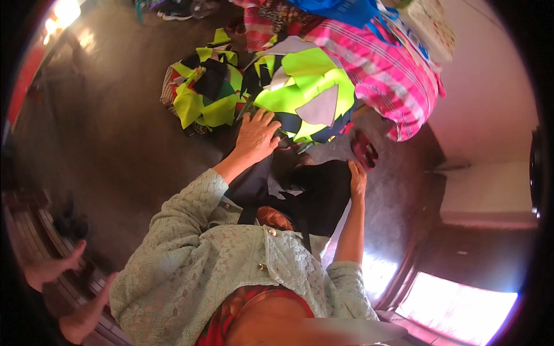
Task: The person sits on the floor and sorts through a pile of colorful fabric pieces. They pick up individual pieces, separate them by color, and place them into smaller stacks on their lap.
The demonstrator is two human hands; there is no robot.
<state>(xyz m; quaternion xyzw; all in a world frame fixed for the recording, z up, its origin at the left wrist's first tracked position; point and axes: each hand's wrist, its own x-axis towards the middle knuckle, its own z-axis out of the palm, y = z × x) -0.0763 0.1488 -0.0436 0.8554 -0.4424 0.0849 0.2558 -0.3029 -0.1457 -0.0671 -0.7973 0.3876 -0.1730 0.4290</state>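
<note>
My left hand point(258, 136) reaches forward to the near edge of a heaped bundle of fabric scraps point(309, 72) in neon yellow, grey and dark blue. Its fingers are apart, with nothing clearly held; the fingertips are partly lost against the dark pieces. To its left stands a second, smaller bundle of scraps point(210, 89) in neon yellow, black, green and red. My right hand point(358, 180) lies at the right edge of the black cloth over my right knee point(329, 184), fingers laid along it and apart.
A pink checked cloth point(392, 81) covers a pile behind the bundles, with a blue bag point(340, 11) on top. Dark red shoes point(363, 150) lie on the floor point(133, 161) to the right. Another person's bare feet point(86, 311) show at lower left, near wooden slats point(34, 230).
</note>
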